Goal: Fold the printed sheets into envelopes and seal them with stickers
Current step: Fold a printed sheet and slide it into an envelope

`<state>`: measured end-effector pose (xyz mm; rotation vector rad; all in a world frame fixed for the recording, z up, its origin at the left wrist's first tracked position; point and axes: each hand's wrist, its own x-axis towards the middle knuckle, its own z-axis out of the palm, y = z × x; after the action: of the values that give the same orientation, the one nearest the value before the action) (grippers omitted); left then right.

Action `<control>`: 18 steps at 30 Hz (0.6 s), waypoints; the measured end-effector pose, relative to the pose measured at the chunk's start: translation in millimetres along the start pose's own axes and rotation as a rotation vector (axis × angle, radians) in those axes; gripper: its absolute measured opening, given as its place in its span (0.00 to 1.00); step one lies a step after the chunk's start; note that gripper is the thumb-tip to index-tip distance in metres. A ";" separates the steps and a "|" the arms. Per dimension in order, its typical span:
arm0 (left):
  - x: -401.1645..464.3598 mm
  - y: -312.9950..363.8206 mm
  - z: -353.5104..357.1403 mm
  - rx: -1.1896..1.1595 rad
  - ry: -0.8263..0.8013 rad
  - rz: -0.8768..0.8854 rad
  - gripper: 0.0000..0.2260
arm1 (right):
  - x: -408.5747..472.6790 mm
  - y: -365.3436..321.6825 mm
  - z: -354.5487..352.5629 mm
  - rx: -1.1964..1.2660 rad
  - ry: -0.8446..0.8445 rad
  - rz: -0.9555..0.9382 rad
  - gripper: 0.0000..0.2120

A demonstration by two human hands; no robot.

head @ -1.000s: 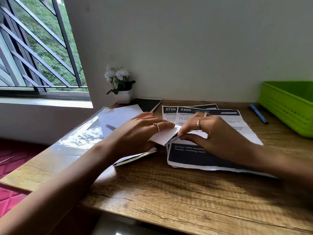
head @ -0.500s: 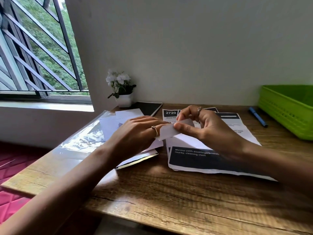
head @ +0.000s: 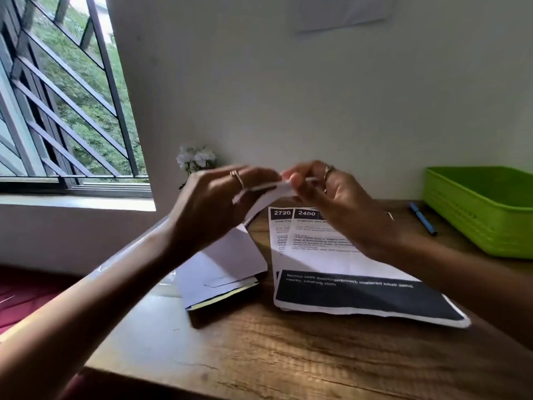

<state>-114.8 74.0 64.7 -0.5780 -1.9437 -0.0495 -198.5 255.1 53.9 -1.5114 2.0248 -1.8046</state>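
A small folded white paper [head: 269, 193] is held up in the air above the desk, between both hands. My left hand [head: 213, 206] grips its left end and my right hand [head: 331, 194] pinches its right end with thumb and fingers. Below them lies a stack of printed sheets [head: 346, 272] with black bands and the numbers 2720 and 2400. Left of the sheets sits a pile of white envelopes [head: 225, 264] on a thin booklet. The picture is blurred by motion, so the paper's folds are unclear.
A green plastic basket [head: 484, 209] stands at the right on the wooden desk [head: 288, 356]. A blue pen [head: 422, 218] lies beside it. A small white flower pot [head: 196, 160] sits at the back by the wall, partly hidden by my left hand. A barred window is at the left.
Both hands have lifted the small folded paper off the printed sheets and raised it well above the desk. The camera has tilted upward.
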 end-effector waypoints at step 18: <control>109.2 -0.8 45.9 -0.783 0.415 -0.885 0.07 | -59.6 2.2 -84.4 0.149 -0.014 0.370 0.16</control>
<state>-189.5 127.2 139.6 -0.1177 -1.5774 -1.4114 -218.3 356.3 47.3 -1.0257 1.9528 -1.7405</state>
